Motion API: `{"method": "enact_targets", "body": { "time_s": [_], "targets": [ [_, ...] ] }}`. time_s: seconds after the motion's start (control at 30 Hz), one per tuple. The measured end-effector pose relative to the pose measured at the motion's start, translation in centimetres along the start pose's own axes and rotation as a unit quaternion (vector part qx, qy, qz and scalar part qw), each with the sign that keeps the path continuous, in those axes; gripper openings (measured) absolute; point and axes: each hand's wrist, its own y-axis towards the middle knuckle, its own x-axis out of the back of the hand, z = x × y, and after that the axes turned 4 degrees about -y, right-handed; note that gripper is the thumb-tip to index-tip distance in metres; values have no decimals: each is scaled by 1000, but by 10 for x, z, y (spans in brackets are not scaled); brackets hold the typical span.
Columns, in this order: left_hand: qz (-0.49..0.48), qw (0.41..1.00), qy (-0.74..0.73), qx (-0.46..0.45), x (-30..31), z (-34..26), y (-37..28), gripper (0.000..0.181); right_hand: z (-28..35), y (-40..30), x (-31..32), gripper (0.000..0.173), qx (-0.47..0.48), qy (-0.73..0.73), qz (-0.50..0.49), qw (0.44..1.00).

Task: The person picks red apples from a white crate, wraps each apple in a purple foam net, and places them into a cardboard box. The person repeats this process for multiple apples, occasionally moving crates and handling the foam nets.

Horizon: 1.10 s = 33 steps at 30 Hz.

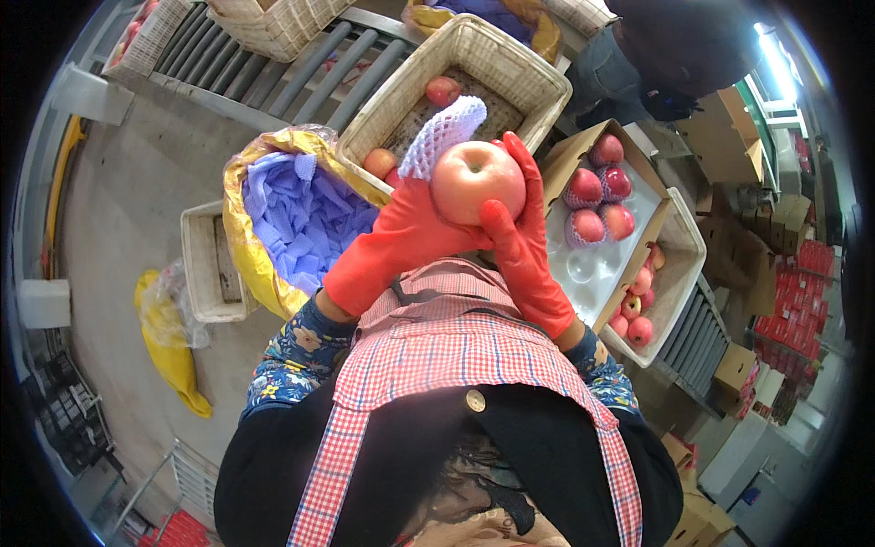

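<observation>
My left hand [410, 229], in a red rubber glove, supports a large pinkish-yellow apple [476, 179] from the left and below. A white foam net sleeve [443, 137] stands beside the apple at that hand's fingers; how it is gripped is hidden. My right hand [523, 239], gloved the same way, holds the apple's right side, its thumb on the front. Behind them is a cream plastic crate [554, 82] with a few apples in it. To the right, a cardboard box [646, 164] contains a white molded tray [581, 270] with several apples, most in foam nets.
Left of my hands, a yellow bag [236, 225] holds folded lilac foam nets [301, 212]. Another crate with apples [687, 232] lies under the box's right side. A roller conveyor [314, 75] runs behind. A person in dark clothing [608, 68] stands beyond the box.
</observation>
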Motion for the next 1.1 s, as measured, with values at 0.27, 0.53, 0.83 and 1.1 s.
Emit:
{"method": "enact_targets", "body": {
  "time_s": [0.27, 0.53, 0.83, 1.1],
  "targets": [
    [107, 877, -467, 41, 17, 18, -6, 94, 29, 7, 33, 64, -143, 91, 96, 981],
    [60, 903, -425, 6, 16, 38, -17, 113, -13, -2, 20, 73, -291, 264, 23, 919],
    [24, 984, -173, -17, 19, 46, 11, 86, -23, 4, 31, 69, -287, 422, -11, 860],
    [6, 999, -25, -40, -23, 13, 22, 82, -32, -3, 25, 79, -24, -21, -78, 996]
  ]
}}
